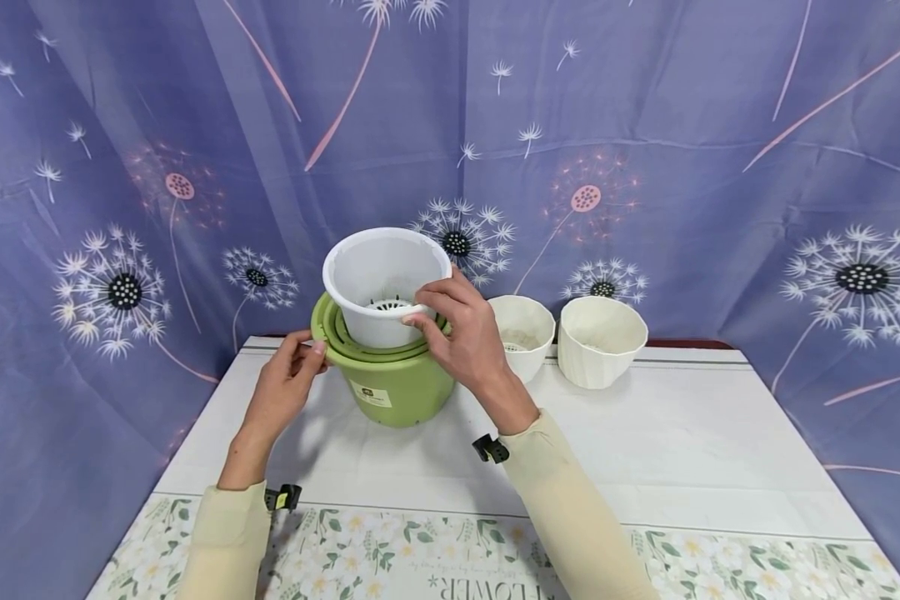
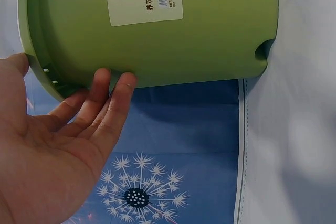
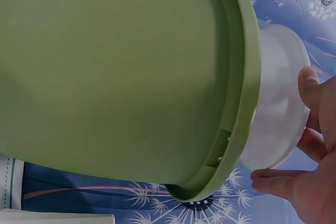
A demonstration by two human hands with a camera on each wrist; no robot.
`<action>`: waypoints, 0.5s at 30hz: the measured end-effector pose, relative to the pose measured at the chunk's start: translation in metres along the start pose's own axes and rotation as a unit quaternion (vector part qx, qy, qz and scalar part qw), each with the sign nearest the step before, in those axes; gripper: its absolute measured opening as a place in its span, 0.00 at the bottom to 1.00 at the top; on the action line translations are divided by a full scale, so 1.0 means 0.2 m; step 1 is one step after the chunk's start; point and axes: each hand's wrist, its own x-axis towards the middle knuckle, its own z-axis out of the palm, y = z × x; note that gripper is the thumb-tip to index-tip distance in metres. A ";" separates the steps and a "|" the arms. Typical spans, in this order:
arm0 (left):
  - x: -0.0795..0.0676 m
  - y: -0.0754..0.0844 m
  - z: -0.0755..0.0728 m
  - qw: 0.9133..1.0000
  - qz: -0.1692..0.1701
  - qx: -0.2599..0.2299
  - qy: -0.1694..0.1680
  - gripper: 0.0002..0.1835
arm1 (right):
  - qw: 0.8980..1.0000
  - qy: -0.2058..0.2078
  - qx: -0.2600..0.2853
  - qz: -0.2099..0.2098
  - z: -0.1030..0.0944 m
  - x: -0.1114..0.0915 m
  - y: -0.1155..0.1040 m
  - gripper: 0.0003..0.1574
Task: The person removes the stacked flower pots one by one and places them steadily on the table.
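Note:
A large green flower pot (image 1: 412, 392) with a paper label (image 1: 371, 393) stands upright on the table, further green rims nested inside its mouth. Partly sunk in that mouth is a smaller white flower pot (image 1: 375, 327), slotted at the bottom and rising well above the green rim. My right hand (image 1: 467, 337) pinches the white pot's rim at its right side, thumb outside and near the front. On the left, my left hand (image 1: 285, 387) grips the green pot's rim, thumb at the top edge. In the left wrist view, its fingers (image 2: 118, 98) lie under the rim against the green wall.
Two cream pots (image 1: 528, 358) (image 1: 600, 362) stand to the right, near the table's back edge. A purple dandelion-print curtain (image 1: 682, 217) hangs close behind and at both sides. The white tablecloth (image 1: 690, 442) has a flowered front border.

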 end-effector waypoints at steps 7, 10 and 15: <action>0.00 0.01 0.00 1.000 0.002 0.002 -0.004 0.29 | 0.999 0.023 0.016 -0.016 -0.01 0.00 -0.01 0.15; 0.00 0.02 0.00 1.000 0.001 -0.001 -0.004 0.29 | 0.999 0.032 0.018 -0.023 -0.01 0.01 -0.01 0.14; -0.01 0.02 -0.01 1.000 -0.002 -0.005 -0.007 0.29 | 0.998 0.046 0.016 -0.034 -0.01 0.01 -0.01 0.14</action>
